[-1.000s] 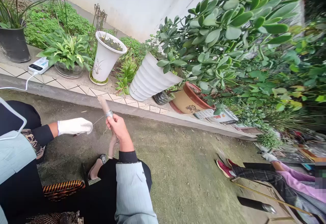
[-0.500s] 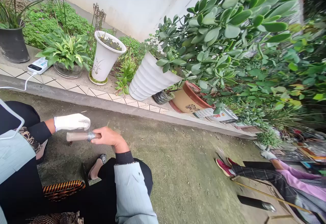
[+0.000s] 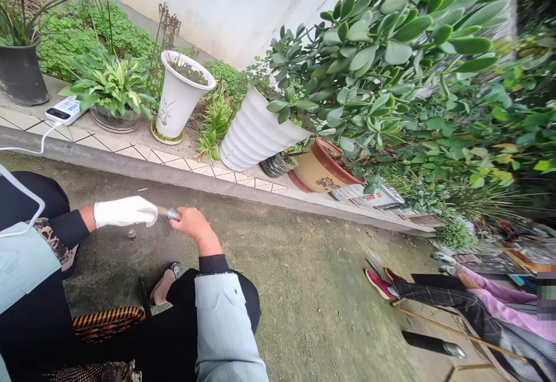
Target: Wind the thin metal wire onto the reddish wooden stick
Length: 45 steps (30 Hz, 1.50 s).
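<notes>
My right hand, bare, is closed around one end of a short wooden stick. Silvery wire is wound about the stick just beside my fingers. My left hand, in a white glove, is closed over the stick's other end, which it hides. Its fingertips are partly out of sight, so how it grips is not fully clear. Below the glove, a small brownish round piece lies on the ground.
A tiled ledge holds potted plants, among them a ribbed white pot, and a white power bank with a cable. A woven basket is by my legs. At right sits another person in pink sleeves.
My left hand has moved from above the stick onto its far end, covering it. The stick has tilted, and my right hand has shifted slightly up and right.
</notes>
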{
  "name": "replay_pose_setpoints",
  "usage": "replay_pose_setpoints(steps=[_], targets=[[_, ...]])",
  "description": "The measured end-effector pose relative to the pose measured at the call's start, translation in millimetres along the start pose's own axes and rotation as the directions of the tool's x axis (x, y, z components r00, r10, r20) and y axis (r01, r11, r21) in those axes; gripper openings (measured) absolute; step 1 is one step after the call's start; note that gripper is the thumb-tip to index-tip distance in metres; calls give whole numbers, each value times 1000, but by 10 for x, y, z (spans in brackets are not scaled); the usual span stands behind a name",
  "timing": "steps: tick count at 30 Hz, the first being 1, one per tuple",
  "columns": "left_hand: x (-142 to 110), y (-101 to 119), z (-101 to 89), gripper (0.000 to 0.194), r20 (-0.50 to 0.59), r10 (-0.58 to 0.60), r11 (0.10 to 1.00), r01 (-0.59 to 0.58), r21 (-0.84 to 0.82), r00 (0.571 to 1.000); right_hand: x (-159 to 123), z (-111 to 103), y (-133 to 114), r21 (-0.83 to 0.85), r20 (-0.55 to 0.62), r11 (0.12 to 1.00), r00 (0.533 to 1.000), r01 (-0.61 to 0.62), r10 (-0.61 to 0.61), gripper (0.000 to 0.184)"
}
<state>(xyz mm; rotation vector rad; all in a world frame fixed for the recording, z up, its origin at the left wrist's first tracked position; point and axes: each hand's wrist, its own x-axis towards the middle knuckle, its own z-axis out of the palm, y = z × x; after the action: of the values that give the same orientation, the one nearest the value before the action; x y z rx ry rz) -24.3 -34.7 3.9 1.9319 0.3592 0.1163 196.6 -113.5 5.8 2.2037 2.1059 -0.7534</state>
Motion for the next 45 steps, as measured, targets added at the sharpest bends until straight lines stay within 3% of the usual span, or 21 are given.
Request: replay_pose_setpoints(steps=[2, 4, 6, 7, 9, 10, 13, 15, 17, 20, 23, 25, 26, 29, 31, 33, 36, 39, 41, 43, 45], targets=[[13, -62, -93, 31, -120, -17, 998, 23, 53, 993, -78, 1, -45, 86, 168, 985, 972, 152, -165, 20], [34, -151, -128, 31, -197, -30, 998, 41, 54, 980, -153, -32, -95, 263, 236, 927, 914, 267, -330, 22], [59, -226, -87, 32, -214, -43, 999, 44, 0, 976, -198, -89, -127, 470, 168, 826, 887, 311, -429, 21], [70, -247, -42, 34, -190, -49, 998, 42, -41, 981, -201, -120, -130, 562, 95, 770, 901, 303, -424, 22], [80, -248, 71, 37, -163, -82, 990, 62, -125, 983, -167, -172, -111, 683, -64, 686, 956, 252, -287, 24], [78, -230, 127, 38, -91, -78, 988, 64, -143, 993, -131, -189, -91, 701, -132, 679, 975, 217, -176, 26], [50, -130, 231, 38, 79, -50, 988, 61, -144, 996, -2, -179, -19, 553, -281, 831, 953, 61, 117, 28], [26, -61, 224, 35, 113, -4, 994, 17, -110, 994, 59, -122, 12, 329, -315, 942, 934, -62, 172, 25], [9, -12, 164, 32, 109, 29, 999, -25, -45, 994, 74, -47, 17, 125, -242, 986, 960, -112, 140, 22], [5, 9, 34, 29, 33, -4, 998, 2, 61, 999, 6, 23, -22, 11, 45, 1000, 999, 1, -1, 21], [24, -20, -51, 28, -64, -48, 994, 54, 93, 997, -121, -24, -85, 186, 315, 958, 911, 217, -268, 26], [43, -50, -49, 30, -103, -77, 995, 82, 51, 992, -191, -98, -115, 395, 314, 874, 853, 283, -418, 25], [50, -62, -29, 31, -128, -94, 995, 97, 20, 987, -208, -133, -121, 493, 255, 824, 859, 279, -444, 23], [53, -67, 80, 35, -133, -125, 992, 120, -48, 983, -169, -187, -101, 697, -10, 688, 962, 202, -273, 24], [40, -36, 162, 36, -64, -134, 990, 131, -57, 989, -86, -175, -72, 735, -138, 660, 987, 154, -77, 27], [24, 13, 220, 36, 48, -108, 993, 110, -49, 993, -1, -142, -47, 666, -214, 739, 975, 98, 63, 30], [15, 67, 218, 34, 136, -11, 999, 16, -38, 991, 62, -89, -35, 374, -256, 927, 958, -25, 129, 30], [17, 60, 122, 30, 123, 38, 999, -37, -13, 992, 42, -38, -50, 67, -161, 992, 980, -106, 116, 24], [20, 32, 43, 28, 99, 22, 999, -24, 21, 995, 2, -1, -77, -37, -19, 997, 997, -69, 68, 20], [23, 0, -17, 27, 56, 21, 998, -24, 53, 998, -49, 26, -117, -25, 151, 998, 987, 56, -51, 18], [34, -34, -42, 27, 41, 15, 999, -17, 32, 999, -108, 26, -162, 92, 281, 977, 936, 194, -212, 19]])
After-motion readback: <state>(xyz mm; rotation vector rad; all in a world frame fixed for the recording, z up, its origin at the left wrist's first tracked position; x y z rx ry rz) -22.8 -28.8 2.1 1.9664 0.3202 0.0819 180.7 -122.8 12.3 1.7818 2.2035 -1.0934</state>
